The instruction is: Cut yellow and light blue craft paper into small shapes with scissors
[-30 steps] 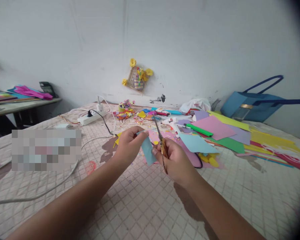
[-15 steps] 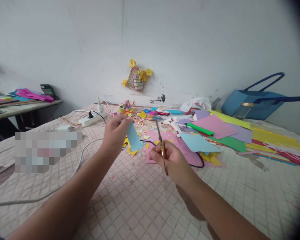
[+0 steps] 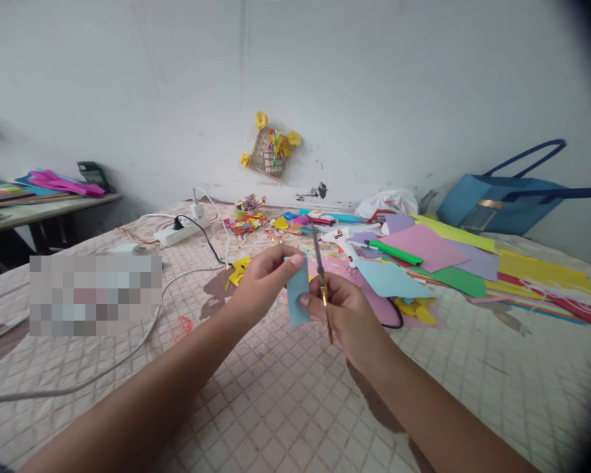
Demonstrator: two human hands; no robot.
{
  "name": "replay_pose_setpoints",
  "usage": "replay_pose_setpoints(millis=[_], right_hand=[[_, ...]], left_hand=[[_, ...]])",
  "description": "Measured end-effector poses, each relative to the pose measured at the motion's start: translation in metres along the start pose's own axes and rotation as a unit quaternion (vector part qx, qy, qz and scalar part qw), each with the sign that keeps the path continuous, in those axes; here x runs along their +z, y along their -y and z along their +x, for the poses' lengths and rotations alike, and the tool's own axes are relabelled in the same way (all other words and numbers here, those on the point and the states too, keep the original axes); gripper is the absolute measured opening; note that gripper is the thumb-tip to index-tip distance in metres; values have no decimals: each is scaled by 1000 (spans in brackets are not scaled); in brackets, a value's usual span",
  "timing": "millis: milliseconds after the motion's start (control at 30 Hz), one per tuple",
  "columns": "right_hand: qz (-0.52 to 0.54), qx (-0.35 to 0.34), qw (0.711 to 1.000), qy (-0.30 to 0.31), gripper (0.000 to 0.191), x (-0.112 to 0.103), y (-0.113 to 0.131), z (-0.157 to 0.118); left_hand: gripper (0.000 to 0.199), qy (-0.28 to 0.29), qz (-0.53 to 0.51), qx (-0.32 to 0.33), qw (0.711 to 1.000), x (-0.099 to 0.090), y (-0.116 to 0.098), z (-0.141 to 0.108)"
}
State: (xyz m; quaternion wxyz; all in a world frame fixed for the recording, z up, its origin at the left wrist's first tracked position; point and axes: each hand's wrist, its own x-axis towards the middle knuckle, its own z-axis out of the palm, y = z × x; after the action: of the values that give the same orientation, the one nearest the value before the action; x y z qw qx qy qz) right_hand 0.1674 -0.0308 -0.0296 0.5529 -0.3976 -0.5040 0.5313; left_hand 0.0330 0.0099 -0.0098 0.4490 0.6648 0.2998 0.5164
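Observation:
My left hand (image 3: 270, 272) pinches a light blue strip of paper (image 3: 298, 295) by its top, thumb in front. The strip hangs upright over the table, its edge close to my right hand (image 3: 347, 312). Gold-handled scissors (image 3: 324, 286) are in my right hand, blades pointing up and away from me. My right thumb is at the strip's right edge; whether it presses on the paper I cannot tell. Behind the hands lies a pink sheet (image 3: 369, 289), partly hidden, with a light blue sheet (image 3: 394, 279) over part of it.
A white glue gun (image 3: 343, 244), a green marker (image 3: 396, 252) and coloured sheets (image 3: 428, 246) lie behind to the right. Left stands a white power strip (image 3: 182, 232) with a cable (image 3: 157, 315) nearby. Yellow paper scraps (image 3: 239, 269) lie beyond my left hand. A blue bag (image 3: 502, 200) stands far right.
My left hand has moved right and slightly down, bringing the blue strip beside the scissors and turning it more upright. My right hand has stayed nearly in place.

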Motion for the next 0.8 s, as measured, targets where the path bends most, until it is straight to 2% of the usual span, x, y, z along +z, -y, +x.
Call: replay_pose_setpoints(millis=[100, 233, 333, 500, 667, 800], right_hand=[[81, -13, 996, -26, 17, -3, 4, 1], [193, -52, 980, -13, 10, -6, 9, 3], [228, -32, 973, 2, 9, -7, 11, 3], [246, -18, 969, 16, 11, -10, 11, 2], [274, -36, 961, 27, 5, -14, 14, 1], [249, -29, 968, 5, 14, -16, 14, 3]], left_hand=[[28, 26, -34, 9, 999, 5, 1, -4], [28, 47, 62, 40, 996, 13, 4, -11], [19, 21, 133, 82, 987, 19, 5, -15], [9, -20, 168, 184, 968, 17, 6, -15], [27, -79, 246, 275, 926, 6, 12, -12], [34, -86, 272, 315, 905, 2, 13, -11]])
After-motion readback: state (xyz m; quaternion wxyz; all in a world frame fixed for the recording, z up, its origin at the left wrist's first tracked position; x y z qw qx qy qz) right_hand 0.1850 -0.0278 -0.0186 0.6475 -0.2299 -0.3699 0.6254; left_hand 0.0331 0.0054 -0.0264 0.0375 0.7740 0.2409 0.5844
